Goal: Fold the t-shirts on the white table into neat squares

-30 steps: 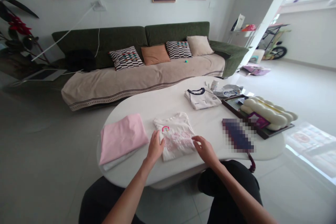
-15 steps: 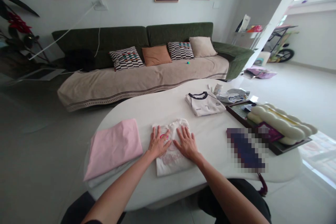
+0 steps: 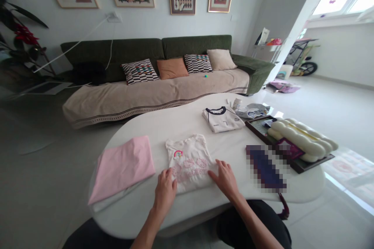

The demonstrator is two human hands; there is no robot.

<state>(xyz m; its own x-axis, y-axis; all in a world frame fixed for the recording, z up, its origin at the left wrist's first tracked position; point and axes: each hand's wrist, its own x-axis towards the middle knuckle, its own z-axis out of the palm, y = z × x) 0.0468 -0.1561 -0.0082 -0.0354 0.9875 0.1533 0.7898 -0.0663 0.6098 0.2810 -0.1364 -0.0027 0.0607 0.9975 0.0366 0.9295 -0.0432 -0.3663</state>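
Note:
A folded white shirt with a pink print (image 3: 189,158) lies on the white oval table (image 3: 163,124) right in front of me. My left hand (image 3: 165,190) rests flat at the shirt's near left corner, fingers stretched out. My right hand (image 3: 224,177) lies flat at its near right edge, fingers spread. Neither hand holds anything. A folded pink cloth (image 3: 122,167) on top of a white one lies to the left. A folded white shirt with a dark collar (image 3: 222,118) lies farther back on the right.
A dark tray (image 3: 295,161) with a bumpy cream-coloured object (image 3: 302,138) sits at the table's right end, beside a blurred dark item (image 3: 264,167). Crumpled wrappers (image 3: 253,109) lie behind the tray. A green sofa with cushions (image 3: 163,70) stands beyond the table.
Both hands have slid from the middle of the printed shirt back to its near edge and apart, uncovering the print.

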